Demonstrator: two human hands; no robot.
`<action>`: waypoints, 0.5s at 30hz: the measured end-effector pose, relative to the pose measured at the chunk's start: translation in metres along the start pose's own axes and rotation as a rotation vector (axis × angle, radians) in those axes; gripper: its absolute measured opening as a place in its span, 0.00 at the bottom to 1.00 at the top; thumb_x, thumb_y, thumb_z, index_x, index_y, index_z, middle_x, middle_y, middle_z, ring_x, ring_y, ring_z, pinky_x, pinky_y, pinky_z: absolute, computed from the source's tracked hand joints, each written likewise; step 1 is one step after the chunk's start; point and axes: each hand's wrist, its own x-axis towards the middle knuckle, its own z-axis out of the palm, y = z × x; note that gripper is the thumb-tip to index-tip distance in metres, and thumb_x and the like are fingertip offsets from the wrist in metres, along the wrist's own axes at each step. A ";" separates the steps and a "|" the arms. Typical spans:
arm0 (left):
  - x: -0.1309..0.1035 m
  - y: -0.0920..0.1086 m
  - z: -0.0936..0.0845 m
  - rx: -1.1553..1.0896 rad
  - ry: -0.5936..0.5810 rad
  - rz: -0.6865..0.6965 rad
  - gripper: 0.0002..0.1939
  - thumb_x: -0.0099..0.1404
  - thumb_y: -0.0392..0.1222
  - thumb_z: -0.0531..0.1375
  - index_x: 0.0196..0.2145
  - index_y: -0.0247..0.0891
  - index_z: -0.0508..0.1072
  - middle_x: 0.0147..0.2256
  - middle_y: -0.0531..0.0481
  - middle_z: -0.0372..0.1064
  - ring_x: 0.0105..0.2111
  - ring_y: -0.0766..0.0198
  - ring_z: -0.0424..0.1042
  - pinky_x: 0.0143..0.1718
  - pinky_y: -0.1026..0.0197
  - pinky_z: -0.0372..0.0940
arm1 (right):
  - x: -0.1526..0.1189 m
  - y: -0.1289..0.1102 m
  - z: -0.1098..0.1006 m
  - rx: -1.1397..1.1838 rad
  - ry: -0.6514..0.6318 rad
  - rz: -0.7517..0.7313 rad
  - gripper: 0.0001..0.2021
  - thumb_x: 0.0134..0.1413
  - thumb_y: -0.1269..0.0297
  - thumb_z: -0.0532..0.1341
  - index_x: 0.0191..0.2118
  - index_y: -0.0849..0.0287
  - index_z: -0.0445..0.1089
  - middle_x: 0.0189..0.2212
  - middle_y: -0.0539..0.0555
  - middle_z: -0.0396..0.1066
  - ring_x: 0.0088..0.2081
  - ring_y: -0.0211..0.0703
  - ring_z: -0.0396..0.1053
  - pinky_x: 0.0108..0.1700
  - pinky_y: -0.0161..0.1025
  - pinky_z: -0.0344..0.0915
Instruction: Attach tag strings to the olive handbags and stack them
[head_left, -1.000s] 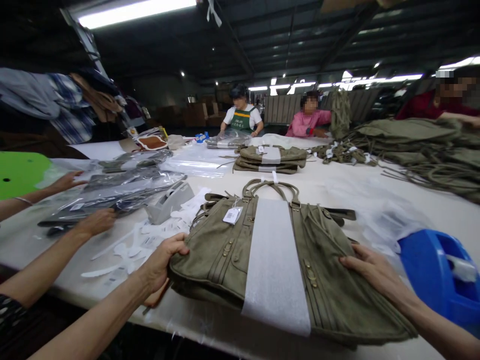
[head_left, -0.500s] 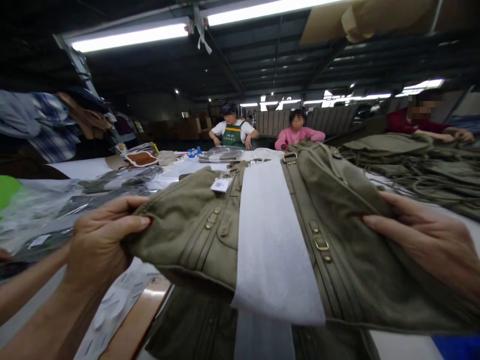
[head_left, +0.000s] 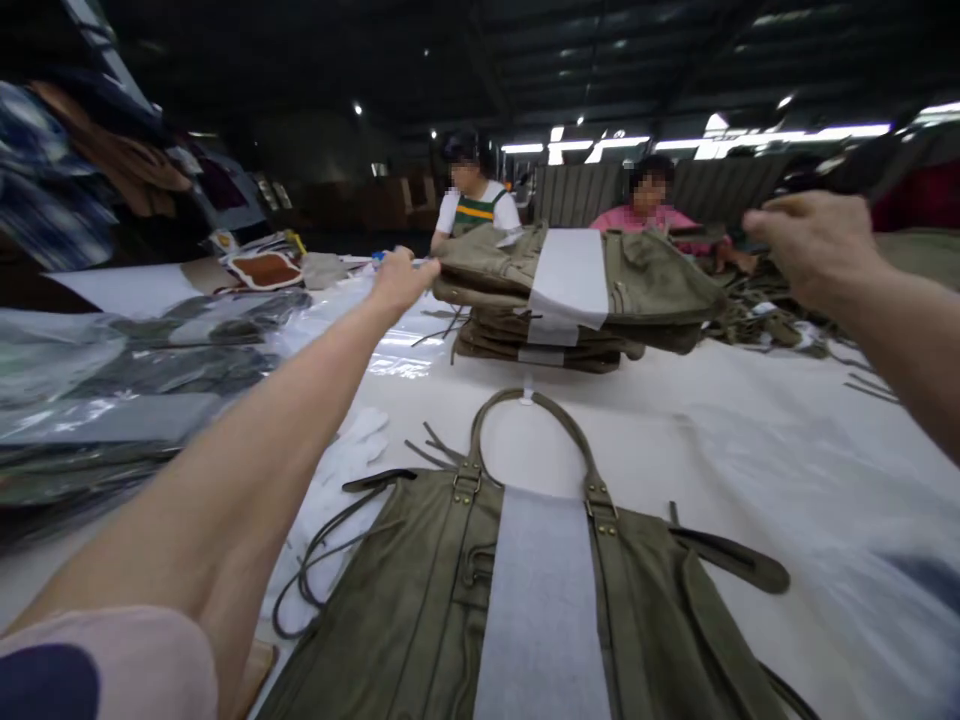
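My left hand (head_left: 401, 280) is stretched far out and grips the left edge of an olive bag (head_left: 645, 285) wrapped in a white band. The bag hovers just over a stack of similar folded bags (head_left: 487, 345) at the middle of the white table (head_left: 735, 450). My right hand (head_left: 814, 245) is raised at the right, fingers pinched on a dark strap end that runs from that bag's right side. A second olive bag (head_left: 420, 610) with a white band and looped handles lies flat close in front of me, untouched.
Plastic-wrapped bags (head_left: 150, 370) cover the table's left side. Loose olive straps and bags (head_left: 765, 325) pile at the far right. Two people (head_left: 476, 205) (head_left: 649, 205) work at the far edge. White paper pieces (head_left: 352, 440) lie left of the near bag.
I have lifted the top bag off the near pile and carried it away from me to the far stack. The bag beneath it now lies uncovered in front of me.
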 end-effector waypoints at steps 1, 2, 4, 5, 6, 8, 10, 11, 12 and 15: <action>-0.018 -0.017 0.012 0.090 -0.106 -0.008 0.19 0.55 0.46 0.58 0.39 0.28 0.70 0.39 0.42 0.69 0.42 0.57 0.67 0.47 0.54 0.61 | -0.022 -0.005 0.020 -0.007 -0.021 0.045 0.44 0.48 0.44 0.37 0.45 0.87 0.66 0.38 0.72 0.69 0.40 0.57 0.68 0.34 0.47 0.61; -0.042 -0.034 0.020 0.154 -0.231 -0.002 0.18 0.55 0.45 0.59 0.40 0.29 0.70 0.41 0.42 0.68 0.45 0.56 0.66 0.49 0.55 0.60 | -0.051 -0.013 0.039 0.002 -0.088 0.083 0.41 0.49 0.43 0.40 0.43 0.81 0.69 0.37 0.68 0.70 0.41 0.58 0.68 0.37 0.49 0.62; -0.100 -0.063 0.021 0.250 -0.402 0.000 0.16 0.56 0.42 0.57 0.40 0.30 0.70 0.44 0.41 0.67 0.47 0.56 0.65 0.51 0.56 0.59 | -0.119 -0.037 0.069 0.115 -0.239 0.052 0.34 0.52 0.43 0.44 0.42 0.71 0.71 0.37 0.65 0.72 0.37 0.52 0.70 0.39 0.47 0.66; -0.134 -0.075 0.015 0.289 -0.466 0.000 0.15 0.57 0.41 0.55 0.41 0.30 0.70 0.45 0.41 0.67 0.48 0.56 0.65 0.51 0.56 0.59 | -0.156 -0.052 0.080 0.191 -0.298 -0.005 0.30 0.54 0.45 0.45 0.44 0.66 0.70 0.39 0.63 0.72 0.38 0.48 0.71 0.41 0.44 0.67; -0.170 -0.083 0.005 0.313 -0.518 0.030 0.15 0.59 0.40 0.54 0.42 0.30 0.70 0.47 0.40 0.66 0.49 0.56 0.65 0.52 0.55 0.59 | -0.193 -0.068 0.087 0.258 -0.306 -0.065 0.26 0.56 0.47 0.46 0.43 0.64 0.70 0.40 0.61 0.71 0.39 0.47 0.70 0.43 0.43 0.68; -0.246 -0.090 -0.024 0.297 -0.646 0.193 0.17 0.62 0.43 0.52 0.46 0.32 0.68 0.53 0.39 0.61 0.53 0.56 0.60 0.55 0.55 0.57 | -0.261 -0.100 0.091 0.280 -0.391 -0.211 0.22 0.58 0.51 0.47 0.47 0.61 0.67 0.46 0.60 0.68 0.46 0.47 0.68 0.48 0.45 0.66; -0.317 -0.083 -0.060 0.320 -0.726 0.263 0.21 0.62 0.46 0.52 0.52 0.37 0.63 0.57 0.41 0.55 0.58 0.53 0.52 0.56 0.49 0.54 | -0.315 -0.124 0.082 0.224 -0.393 -0.350 0.22 0.58 0.52 0.48 0.50 0.59 0.65 0.51 0.60 0.65 0.50 0.49 0.64 0.49 0.48 0.65; -0.349 -0.076 -0.077 0.338 -0.775 0.278 0.24 0.62 0.48 0.53 0.54 0.40 0.60 0.59 0.43 0.52 0.60 0.51 0.49 0.57 0.46 0.52 | -0.336 -0.132 0.075 0.209 -0.375 -0.432 0.21 0.58 0.52 0.48 0.51 0.58 0.65 0.52 0.59 0.64 0.51 0.50 0.63 0.48 0.49 0.65; -0.376 -0.068 -0.094 0.351 -0.815 0.278 0.26 0.62 0.50 0.54 0.56 0.42 0.58 0.60 0.43 0.50 0.60 0.49 0.47 0.56 0.43 0.51 | -0.353 -0.137 0.067 0.199 -0.371 -0.510 0.22 0.58 0.52 0.48 0.52 0.56 0.64 0.53 0.59 0.63 0.52 0.51 0.62 0.48 0.50 0.65; -0.431 -0.051 -0.127 0.355 -0.857 0.254 0.29 0.63 0.56 0.50 0.58 0.43 0.54 0.60 0.42 0.48 0.61 0.46 0.45 0.56 0.39 0.48 | -0.387 -0.140 0.051 0.196 -0.410 -0.665 0.23 0.57 0.51 0.47 0.56 0.52 0.61 0.55 0.57 0.60 0.54 0.54 0.60 0.46 0.52 0.65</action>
